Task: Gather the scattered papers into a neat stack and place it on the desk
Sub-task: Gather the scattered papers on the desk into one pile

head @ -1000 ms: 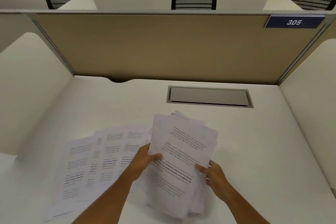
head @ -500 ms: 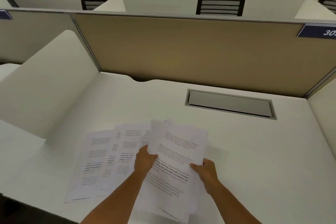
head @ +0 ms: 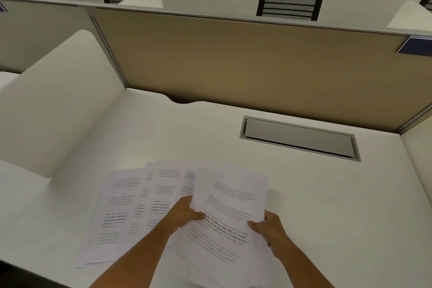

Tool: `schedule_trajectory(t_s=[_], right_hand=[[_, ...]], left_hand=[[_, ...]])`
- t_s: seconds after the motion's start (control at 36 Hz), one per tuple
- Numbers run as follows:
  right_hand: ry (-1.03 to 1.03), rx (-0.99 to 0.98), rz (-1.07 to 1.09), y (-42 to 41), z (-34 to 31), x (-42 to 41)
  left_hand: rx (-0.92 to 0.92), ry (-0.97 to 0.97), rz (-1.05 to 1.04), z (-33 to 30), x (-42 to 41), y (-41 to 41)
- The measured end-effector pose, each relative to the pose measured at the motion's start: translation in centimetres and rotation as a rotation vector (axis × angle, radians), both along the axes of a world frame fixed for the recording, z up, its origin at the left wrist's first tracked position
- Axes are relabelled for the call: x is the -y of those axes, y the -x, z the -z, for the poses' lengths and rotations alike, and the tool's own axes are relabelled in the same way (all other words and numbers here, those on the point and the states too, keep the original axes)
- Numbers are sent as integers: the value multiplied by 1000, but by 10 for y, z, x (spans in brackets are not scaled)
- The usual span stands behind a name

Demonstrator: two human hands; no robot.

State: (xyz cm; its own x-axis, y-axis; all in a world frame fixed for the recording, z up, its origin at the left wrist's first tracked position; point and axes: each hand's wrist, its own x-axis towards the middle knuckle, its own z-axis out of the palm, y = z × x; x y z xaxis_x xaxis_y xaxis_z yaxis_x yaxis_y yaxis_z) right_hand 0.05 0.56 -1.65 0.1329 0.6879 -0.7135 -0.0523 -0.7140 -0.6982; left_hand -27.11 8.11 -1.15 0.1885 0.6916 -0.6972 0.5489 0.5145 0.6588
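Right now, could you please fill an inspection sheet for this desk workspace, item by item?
Surface: white desk, closed grey hatch near the back.
Job's things: held bundle of papers, uneven edges; fanned sheets lying flat to its left.
Clutter: nothing seen.
Hands: left hand grips the bundle's left edge; right hand grips its right edge.
Cables: nothing seen.
Surroundings: tan back panel, white side dividers, black chairs behind.
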Motion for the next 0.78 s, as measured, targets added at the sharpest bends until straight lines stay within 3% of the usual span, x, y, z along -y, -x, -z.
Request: schedule_trajectory(t_s=[0.14, 0.25, 0.42, 0.5, 0.78], right_hand=[[-59, -1, 76, 15, 4, -9], [-64, 72, 102, 31, 8, -17], [110, 446, -74, 41, 50, -24], [216, 528, -98, 46, 40, -31], [189, 293, 57, 44, 43, -36]], left_hand=[[-61, -171, -137, 5, 2, -19], [-143, -185, -172, 8, 2, -36], [-334, -108, -92, 46, -5, -44], [-433, -100, -57, 33, -7, -52], [-391, -83, -99, 48, -17, -48]])
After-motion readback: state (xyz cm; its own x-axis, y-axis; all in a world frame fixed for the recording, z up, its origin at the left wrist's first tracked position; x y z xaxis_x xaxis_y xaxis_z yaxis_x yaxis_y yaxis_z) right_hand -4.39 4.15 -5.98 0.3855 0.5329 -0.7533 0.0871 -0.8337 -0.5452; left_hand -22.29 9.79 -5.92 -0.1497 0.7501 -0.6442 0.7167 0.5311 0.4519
